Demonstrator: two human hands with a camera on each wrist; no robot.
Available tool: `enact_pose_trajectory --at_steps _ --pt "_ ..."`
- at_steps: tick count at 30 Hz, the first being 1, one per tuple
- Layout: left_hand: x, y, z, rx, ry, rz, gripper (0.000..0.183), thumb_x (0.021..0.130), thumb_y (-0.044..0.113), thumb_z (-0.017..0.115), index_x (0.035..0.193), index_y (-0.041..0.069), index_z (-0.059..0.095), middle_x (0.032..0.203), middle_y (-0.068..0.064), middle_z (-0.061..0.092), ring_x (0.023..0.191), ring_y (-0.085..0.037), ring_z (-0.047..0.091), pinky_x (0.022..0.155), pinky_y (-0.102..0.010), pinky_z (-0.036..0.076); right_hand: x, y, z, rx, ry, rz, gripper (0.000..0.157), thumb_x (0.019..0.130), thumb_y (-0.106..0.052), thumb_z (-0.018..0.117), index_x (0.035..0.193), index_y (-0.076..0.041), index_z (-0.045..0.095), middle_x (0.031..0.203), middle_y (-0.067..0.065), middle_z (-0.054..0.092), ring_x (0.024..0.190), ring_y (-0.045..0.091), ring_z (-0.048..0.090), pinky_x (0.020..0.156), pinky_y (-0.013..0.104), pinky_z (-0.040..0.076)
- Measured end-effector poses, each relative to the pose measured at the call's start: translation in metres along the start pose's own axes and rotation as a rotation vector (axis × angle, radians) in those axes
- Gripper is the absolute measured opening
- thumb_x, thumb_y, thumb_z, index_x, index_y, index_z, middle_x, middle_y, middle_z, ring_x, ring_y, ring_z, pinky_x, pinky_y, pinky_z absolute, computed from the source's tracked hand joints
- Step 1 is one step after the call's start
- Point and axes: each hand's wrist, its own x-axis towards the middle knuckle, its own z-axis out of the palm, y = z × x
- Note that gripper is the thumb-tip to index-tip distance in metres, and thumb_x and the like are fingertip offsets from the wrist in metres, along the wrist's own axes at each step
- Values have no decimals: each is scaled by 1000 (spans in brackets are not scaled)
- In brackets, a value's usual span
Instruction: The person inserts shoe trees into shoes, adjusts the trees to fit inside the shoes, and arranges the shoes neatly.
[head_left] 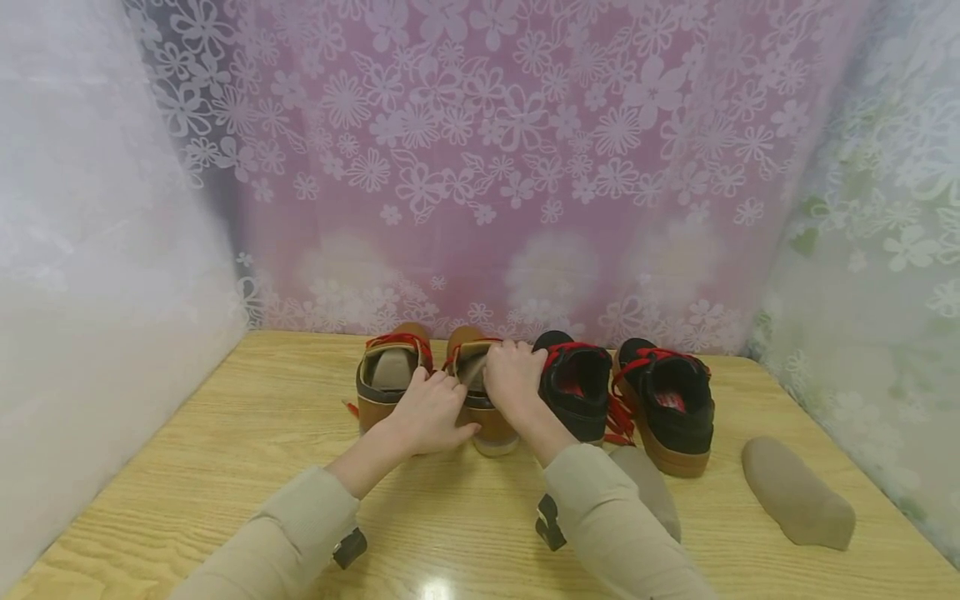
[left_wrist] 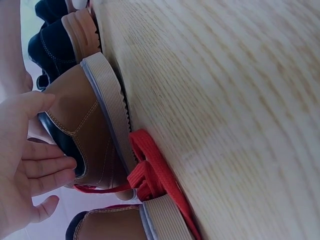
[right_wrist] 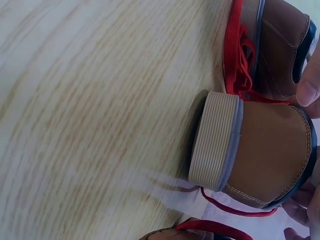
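Two brown shoes with red laces stand side by side, heels towards me. My left hand (head_left: 433, 412) is at the second brown shoe (head_left: 491, 429); in the left wrist view its thumb lies at the heel and its nearly straight fingers touch the dark collar (left_wrist: 64, 142). My right hand (head_left: 513, 375) curls over the same shoe's opening, holding a taupe shoe insert (head_left: 471, 368) that sits partly inside; its fingertips are hidden. Another taupe insert (head_left: 393, 369) fills the left brown shoe (head_left: 375, 408).
Two black shoes with red laces stand to the right, one nearer (head_left: 573, 404) and one farther (head_left: 678, 437). A loose taupe insert (head_left: 798, 493) lies on the wooden table (head_left: 225, 467) at right; a further one (head_left: 651, 483) is partly behind my right sleeve. A floral curtain (head_left: 487, 167) hangs behind.
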Motion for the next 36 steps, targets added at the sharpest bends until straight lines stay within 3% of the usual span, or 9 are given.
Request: enact_pose_trajectory --at_steps 21,36 --pt "3 4 0 4 -12 -3 44 79 53 63 84 10 59 81 -3 59 79 -22 54 71 -42 35 -2 10 -2 28 -22 -16 28 85 -37 63 90 -10 69 91 8 64 89 29 57 79 50 39" --pt "10 13 -10 65 -16 -97 46 82 59 57 80 13 62 80 -2 60 75 -21 54 74 -43 35 -2 17 -19 12 -8 -47 40 86 -48 59 95 -10 69 90 9 64 85 28 59 75 46 43"
